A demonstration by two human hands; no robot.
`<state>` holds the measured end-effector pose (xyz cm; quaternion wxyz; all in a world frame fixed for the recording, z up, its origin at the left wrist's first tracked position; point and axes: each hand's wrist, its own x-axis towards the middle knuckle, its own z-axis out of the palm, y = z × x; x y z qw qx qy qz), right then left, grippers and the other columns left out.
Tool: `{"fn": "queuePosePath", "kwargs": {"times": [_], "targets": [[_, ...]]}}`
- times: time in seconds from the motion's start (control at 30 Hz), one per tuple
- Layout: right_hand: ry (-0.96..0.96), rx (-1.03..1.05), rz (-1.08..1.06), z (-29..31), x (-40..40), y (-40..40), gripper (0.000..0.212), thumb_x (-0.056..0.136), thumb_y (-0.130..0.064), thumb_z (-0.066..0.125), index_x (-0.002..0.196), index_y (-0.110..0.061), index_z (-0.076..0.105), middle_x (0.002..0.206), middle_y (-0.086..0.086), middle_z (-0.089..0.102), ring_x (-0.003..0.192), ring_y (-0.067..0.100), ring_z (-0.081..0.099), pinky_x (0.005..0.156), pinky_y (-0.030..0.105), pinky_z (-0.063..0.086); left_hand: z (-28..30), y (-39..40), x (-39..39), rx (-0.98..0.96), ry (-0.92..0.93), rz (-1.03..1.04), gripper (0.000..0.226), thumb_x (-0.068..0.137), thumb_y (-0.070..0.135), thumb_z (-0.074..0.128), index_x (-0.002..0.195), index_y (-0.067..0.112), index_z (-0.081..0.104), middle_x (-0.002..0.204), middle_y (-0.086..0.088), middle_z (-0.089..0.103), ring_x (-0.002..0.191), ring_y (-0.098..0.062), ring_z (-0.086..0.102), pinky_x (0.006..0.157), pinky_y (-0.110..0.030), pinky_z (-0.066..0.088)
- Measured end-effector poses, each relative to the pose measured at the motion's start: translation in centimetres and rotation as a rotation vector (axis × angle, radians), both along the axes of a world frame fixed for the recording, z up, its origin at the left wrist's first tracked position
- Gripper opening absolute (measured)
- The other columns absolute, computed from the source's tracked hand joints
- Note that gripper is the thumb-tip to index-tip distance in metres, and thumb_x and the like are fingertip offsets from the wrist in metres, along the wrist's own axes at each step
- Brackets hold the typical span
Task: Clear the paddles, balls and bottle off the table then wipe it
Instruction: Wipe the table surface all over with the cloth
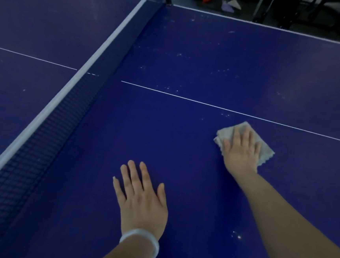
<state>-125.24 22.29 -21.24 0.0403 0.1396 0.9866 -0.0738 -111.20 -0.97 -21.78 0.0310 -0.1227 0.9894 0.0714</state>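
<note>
- your right hand (pixel 242 150) lies flat with straight fingers, pressing a folded pale grey cloth (pixel 265 152) onto the dark blue ping-pong table (pixel 185 130), just on your side of the white centre line (pixel 208 105).
- your left hand (pixel 140 198) rests flat and spread on bare table, holding nothing, nearer the dark mesh net (pixel 40 148).
- no paddles, balls or bottle show, so clearing looks done.
- pale specks lie past the line, straight ahead of the cloth; your right hand is nearer them.

both hands (pixel 141 200) (pixel 242 150) flat, fingers straight
</note>
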Motion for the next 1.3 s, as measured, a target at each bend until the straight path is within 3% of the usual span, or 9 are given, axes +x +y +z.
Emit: {"fn": "queuePosePath", "kwargs": {"times": [0.13, 0.4, 0.53, 0.63, 0.77, 0.9, 1.13, 1.2, 1.3], "targets": [[-0.074, -0.160, -0.076, 1.4, -6.8, -1.4, 0.066, 0.103, -0.047, 0.023, 0.157, -0.016, 0.000, 0.165, 0.007, -0.004, 0.151, 0.025, -0.006, 0.122, 0.047, -0.003, 0.1, 0.0, 0.0, 0.007, -0.021, 0.003, 0.072, 0.094, 0.051, 0.000, 0.153, 0.009, 0.006, 0.161, -0.017, 0.001, 0.150, -0.033, -0.004, 0.121, -0.055, 0.002], [-0.031, -0.137, 0.749, 0.1, -0.1, -7.5, 0.063, 0.102, -0.053, 0.011, 0.157, -0.026, -0.002, 0.163, -0.006, -0.012, 0.149, 0.011, -0.017, 0.121, 0.038, -0.012, 0.3, 0.0, 0.1, -0.007, -0.031, 0.007, 0.073, 0.093, 0.051, 0.000, 0.153, 0.010, 0.007, 0.161, -0.015, 0.002, 0.150, -0.031, -0.002, 0.121, -0.055, 0.005], [-0.002, 0.008, 0.256, 0.5, -3.9, -0.4, 0.061, 0.104, -0.043, 0.022, 0.157, -0.015, 0.006, 0.164, 0.009, 0.004, 0.151, 0.028, 0.005, 0.121, 0.050, 0.005, 0.3, -0.1, 0.2, -0.003, -0.029, -0.001, 0.072, 0.095, 0.051, 0.003, 0.153, 0.009, 0.010, 0.161, -0.017, 0.007, 0.150, -0.033, 0.001, 0.121, -0.055, 0.007], [-0.064, -0.051, -0.134, 1.5, -6.5, 0.2, 0.064, 0.104, -0.046, 0.018, 0.157, -0.013, 0.003, 0.164, 0.011, -0.001, 0.151, 0.031, 0.000, 0.121, 0.052, 0.001, 0.1, -0.1, 0.1, -0.021, -0.050, -0.006, 0.073, 0.094, 0.052, -0.004, 0.153, 0.011, -0.001, 0.162, -0.016, -0.004, 0.150, -0.031, -0.010, 0.121, -0.054, 0.000], [-0.003, -0.026, 0.235, 1.3, -4.5, -7.8, 0.063, 0.104, -0.034, 0.029, 0.156, -0.009, 0.006, 0.164, 0.012, 0.007, 0.150, 0.031, 0.010, 0.120, 0.052, 0.012, 0.1, 0.1, 0.1, -0.033, -0.038, 0.005, 0.073, 0.092, 0.052, -0.008, 0.153, 0.013, -0.009, 0.162, -0.013, -0.011, 0.149, -0.029, -0.015, 0.121, -0.052, -0.004], [0.009, -0.087, 0.732, 0.5, 2.6, -10.3, 0.061, 0.103, -0.046, 0.016, 0.157, -0.020, 0.009, 0.165, -0.001, -0.001, 0.151, 0.019, -0.006, 0.122, 0.043, -0.006, 0.2, 0.0, 0.2, -0.042, -0.034, 0.014, 0.073, 0.092, 0.052, -0.008, 0.153, 0.012, -0.009, 0.162, -0.014, -0.011, 0.150, -0.029, -0.013, 0.121, -0.052, -0.005], [-0.026, -0.001, -0.092, 1.1, 2.3, 4.2, 0.062, 0.103, -0.045, 0.015, 0.157, -0.015, 0.004, 0.165, 0.009, 0.000, 0.151, 0.029, -0.001, 0.121, 0.052, 0.002, 0.4, 0.4, 0.2, -0.019, -0.026, 0.017, 0.069, 0.099, 0.050, -0.001, 0.155, 0.010, -0.004, 0.163, -0.015, -0.006, 0.150, -0.031, -0.009, 0.121, -0.052, -0.002], [0.000, 0.003, -0.047, 0.8, 3.8, 1.6, 0.061, 0.104, -0.043, 0.017, 0.157, -0.014, 0.006, 0.164, 0.010, 0.004, 0.151, 0.031, 0.003, 0.121, 0.053, 0.004, 0.5, 0.4, 0.3, -0.017, -0.028, 0.020, 0.071, 0.097, 0.051, 0.003, 0.155, 0.010, -0.003, 0.163, -0.015, -0.006, 0.150, -0.031, -0.009, 0.121, -0.052, -0.001], [0.025, -0.011, 0.373, 0.0, 9.3, -3.0, 0.061, 0.102, -0.045, 0.010, 0.157, -0.018, 0.001, 0.165, 0.003, -0.003, 0.151, 0.024, -0.007, 0.122, 0.047, -0.003, 0.4, 0.2, 0.3, -0.007, -0.024, 0.023, 0.071, 0.097, 0.051, 0.007, 0.155, 0.010, 0.000, 0.163, -0.015, -0.004, 0.150, -0.031, -0.007, 0.121, -0.052, -0.001]]}}
